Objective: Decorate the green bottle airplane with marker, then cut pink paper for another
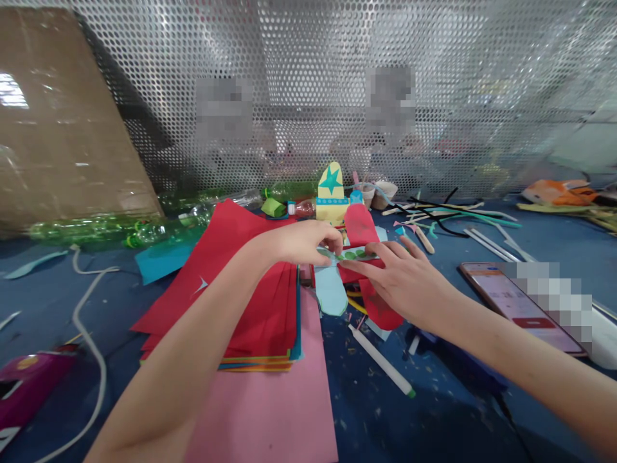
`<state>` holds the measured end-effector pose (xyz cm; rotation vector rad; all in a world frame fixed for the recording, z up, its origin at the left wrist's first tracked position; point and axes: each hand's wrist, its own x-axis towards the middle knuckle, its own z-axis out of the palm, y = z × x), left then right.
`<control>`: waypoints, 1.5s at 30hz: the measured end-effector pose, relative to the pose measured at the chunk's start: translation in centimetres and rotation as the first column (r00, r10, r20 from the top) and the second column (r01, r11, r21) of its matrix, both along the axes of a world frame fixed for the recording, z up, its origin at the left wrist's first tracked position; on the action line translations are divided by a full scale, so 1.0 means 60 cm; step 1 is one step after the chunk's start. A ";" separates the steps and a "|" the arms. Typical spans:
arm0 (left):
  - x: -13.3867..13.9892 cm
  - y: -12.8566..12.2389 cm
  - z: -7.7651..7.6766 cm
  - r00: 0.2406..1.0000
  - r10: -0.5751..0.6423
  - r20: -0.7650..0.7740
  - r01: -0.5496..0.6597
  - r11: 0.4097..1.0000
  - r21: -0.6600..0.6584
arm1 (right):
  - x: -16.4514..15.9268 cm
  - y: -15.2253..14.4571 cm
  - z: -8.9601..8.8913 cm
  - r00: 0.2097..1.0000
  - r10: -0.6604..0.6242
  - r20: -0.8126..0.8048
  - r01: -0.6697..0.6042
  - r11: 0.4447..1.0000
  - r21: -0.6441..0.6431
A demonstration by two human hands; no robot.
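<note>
A pale blue dotted strip [355, 254] is held out level between the two hands, above the blue and red cut papers in the middle of the blue surface [366, 431]. By the left hand [315, 241], with fingers curled nearly closed, the strip's left end is gripped; by the right hand [400, 276], with thumb and fingers only slightly parted and the other fingers spread, its right end is held.

The thin strip could be creased or torn if it were pulled unevenly from its two ends. It could also be set crooked, since much of it is covered by fingers. The light blue paper [331, 296] just below and the red cutout [362, 224] behind could be bent or shifted by a knuckle pressed too low.

By the left forearm, the stack of red paper [241, 257] might be dragged askew. The white pen [383, 361], lying loose near the right hand, could be set rolling by a nudge. Whether anything is stuck down under the fingers cannot be told.
</note>
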<state>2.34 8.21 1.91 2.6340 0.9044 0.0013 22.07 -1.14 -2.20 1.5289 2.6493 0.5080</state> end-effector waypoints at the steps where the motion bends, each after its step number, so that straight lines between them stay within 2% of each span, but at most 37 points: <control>1: 0.000 0.000 0.000 1.000 0.005 -0.002 -0.005 1.000 0.006 | -0.001 0.000 0.001 1.000 -0.009 -0.007 0.009 1.000 -0.012; 10: 0.004 -0.005 0.000 0.998 0.053 -0.019 -0.052 0.996 0.075 | -0.009 0.001 0.009 0.999 -0.048 -0.026 0.046 0.997 -0.067; 14: 0.006 -0.009 0.002 0.999 0.037 -0.017 -0.035 0.997 0.070 | -0.010 0.002 0.008 0.998 -0.046 -0.034 0.043 0.996 -0.073; 20: 0.006 -0.015 0.008 1.000 -0.014 -0.008 0.014 0.999 0.038 | -0.006 0.002 0.004 0.998 -0.033 -0.048 0.030 0.998 -0.046; 30: 0.003 -0.006 0.001 0.998 -0.009 0.056 0.007 1.000 0.029 | -0.011 0.001 -0.008 1.000 -0.023 -0.001 0.023 0.998 0.050; 34: 0.006 -0.005 -0.002 0.997 -0.017 0.077 0.015 0.999 0.028 | 0.006 0.002 -0.008 0.998 0.024 -0.059 -0.020 0.998 0.065; 38: 0.007 -0.005 -0.004 0.995 -0.023 0.098 0.022 1.000 0.014 | 0.042 0.002 -0.024 0.985 0.092 -0.145 -0.074 0.989 0.128; 45: 0.004 -0.001 -0.009 0.994 -0.018 0.112 0.019 1.000 -0.008 | 0.078 -0.010 -0.060 0.970 0.163 -0.178 -0.137 0.979 0.153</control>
